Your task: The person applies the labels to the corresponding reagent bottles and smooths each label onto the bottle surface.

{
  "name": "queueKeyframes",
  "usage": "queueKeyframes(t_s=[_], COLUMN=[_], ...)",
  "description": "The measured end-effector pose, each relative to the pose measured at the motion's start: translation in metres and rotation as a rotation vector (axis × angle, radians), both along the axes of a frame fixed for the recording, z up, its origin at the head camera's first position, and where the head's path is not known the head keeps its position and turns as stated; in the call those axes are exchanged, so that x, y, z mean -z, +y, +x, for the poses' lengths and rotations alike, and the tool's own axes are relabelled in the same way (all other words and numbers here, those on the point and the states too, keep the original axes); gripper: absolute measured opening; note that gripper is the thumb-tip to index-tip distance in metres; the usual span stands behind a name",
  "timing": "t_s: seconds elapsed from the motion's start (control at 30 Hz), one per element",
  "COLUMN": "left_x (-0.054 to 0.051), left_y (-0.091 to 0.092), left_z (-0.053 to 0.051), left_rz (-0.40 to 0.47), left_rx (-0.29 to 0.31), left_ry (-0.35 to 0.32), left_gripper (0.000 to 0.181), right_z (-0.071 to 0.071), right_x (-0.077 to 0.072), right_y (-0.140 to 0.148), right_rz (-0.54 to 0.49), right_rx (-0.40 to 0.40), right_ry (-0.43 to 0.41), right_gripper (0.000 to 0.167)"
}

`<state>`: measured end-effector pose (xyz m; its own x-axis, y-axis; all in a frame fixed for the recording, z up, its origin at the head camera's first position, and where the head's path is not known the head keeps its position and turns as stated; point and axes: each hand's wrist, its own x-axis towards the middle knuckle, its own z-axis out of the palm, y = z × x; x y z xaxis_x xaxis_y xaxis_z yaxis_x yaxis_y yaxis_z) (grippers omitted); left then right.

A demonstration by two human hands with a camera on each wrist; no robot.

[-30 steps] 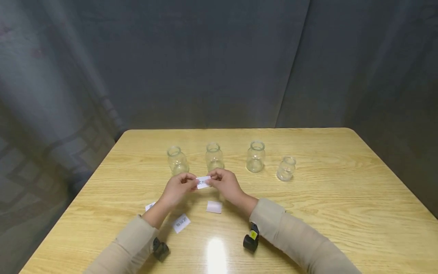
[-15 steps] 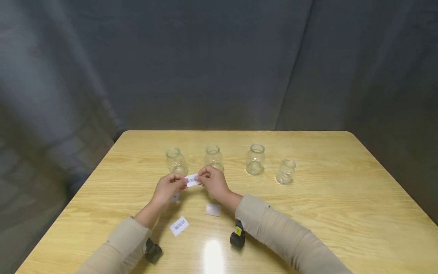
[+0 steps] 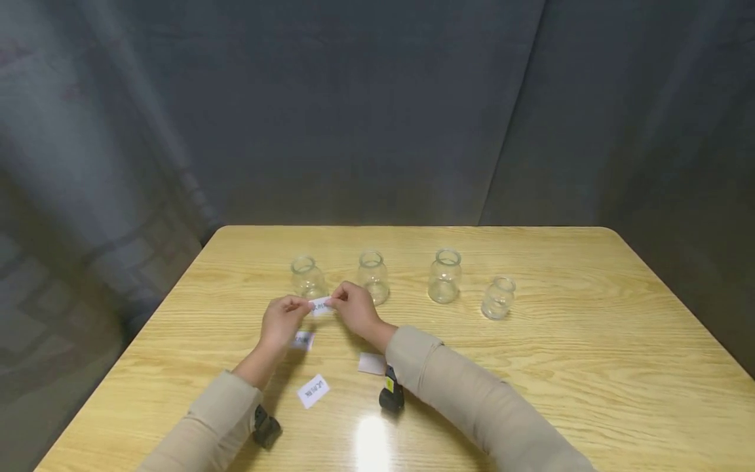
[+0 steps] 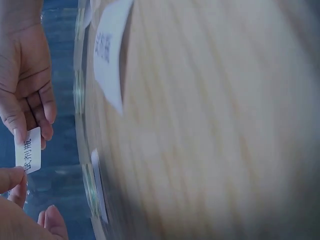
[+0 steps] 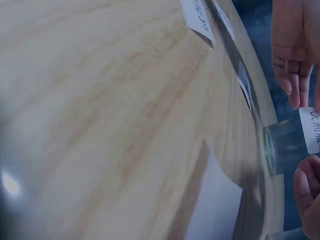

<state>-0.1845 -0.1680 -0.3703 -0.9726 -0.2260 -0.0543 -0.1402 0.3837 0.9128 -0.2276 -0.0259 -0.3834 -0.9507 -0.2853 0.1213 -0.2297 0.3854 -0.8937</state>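
A small white label (image 3: 321, 306) with printed characters is held up between the two hands, in front of the leftmost glass jar (image 3: 308, 278). My left hand (image 3: 284, 321) pinches its left end between thumb and finger. My right hand (image 3: 356, 309) pinches the other end. Both pinches also show in the left wrist view, on the label (image 4: 28, 150). Whether it touches the glass, I cannot tell. Below my left hand lies another printed label (image 3: 303, 340), partly covered. Nearer the front is a printed label (image 3: 314, 391). By the right wrist rests a blank-faced white slip (image 3: 371, 363).
Right of the leftmost jar stand a second glass jar (image 3: 374, 278), a third jar (image 3: 444, 276) and a smaller jar (image 3: 498, 298), roughly in a row. All are on a wooden table (image 3: 560, 367). A dark curtain (image 3: 366, 111) hangs behind it.
Both hands have moved left with the label, from between the two left jars to the leftmost one. The printed label under the left arm has come into clearer view.
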Motion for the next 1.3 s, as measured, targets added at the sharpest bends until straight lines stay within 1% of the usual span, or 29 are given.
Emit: queueKeyframes(t_s=[0.1,0.2,0.33,0.47,0.53,0.73,0.83,0.97,1.07,1.23,1.3], left_x=[0.0,0.0,-0.001,-0.001,-0.001,0.001,0.002,0.002,0.003,0.004,0.004], left_y=[-0.003,-0.006,-0.007,-0.008,-0.009,-0.012,-0.013,-0.014,-0.014,-0.013,-0.013], left_z=[-0.002,-0.004,-0.008,-0.011,-0.012,-0.015,-0.016,-0.017,-0.018,-0.02,-0.02], left_rz=[-0.019,-0.041,-0.066,-0.096,-0.089,-0.044,-0.072,-0.124,-0.16,-0.217,-0.233], left_rx=[-0.008,-0.01,-0.023,-0.044,-0.045,-0.037,-0.044,-0.044,-0.044,-0.037,-0.03], left_ry=[0.01,0.018,0.03,0.043,0.046,0.021,0.018,0.032,0.054,0.097,0.103], left_gripper=[0.023,0.024,0.023,0.021,0.02,0.018,0.017,0.016,0.015,0.013,0.013], right_z=[-0.005,-0.009,-0.013,-0.015,-0.017,-0.019,-0.02,-0.02,-0.02,-0.019,-0.02], right_x=[0.0,0.0,-0.003,-0.004,-0.003,-0.001,0.0,0.001,0.002,0.002,0.001], right_y=[-0.004,-0.008,-0.011,-0.015,-0.016,-0.02,-0.021,-0.023,-0.025,-0.027,-0.028], right_rz=[0.014,0.015,0.013,0.016,0.015,0.023,0.02,0.001,-0.006,-0.01,-0.016], right_rx=[-0.005,-0.003,0.015,0.015,0.013,0.015,0.024,0.039,0.059,0.095,0.102], right_ry=[0.014,0.009,0.037,0.06,0.07,0.06,0.05,0.041,0.059,0.118,0.125], right_gripper=[0.01,0.011,0.014,0.016,0.016,0.014,0.013,0.012,0.013,0.015,0.015])
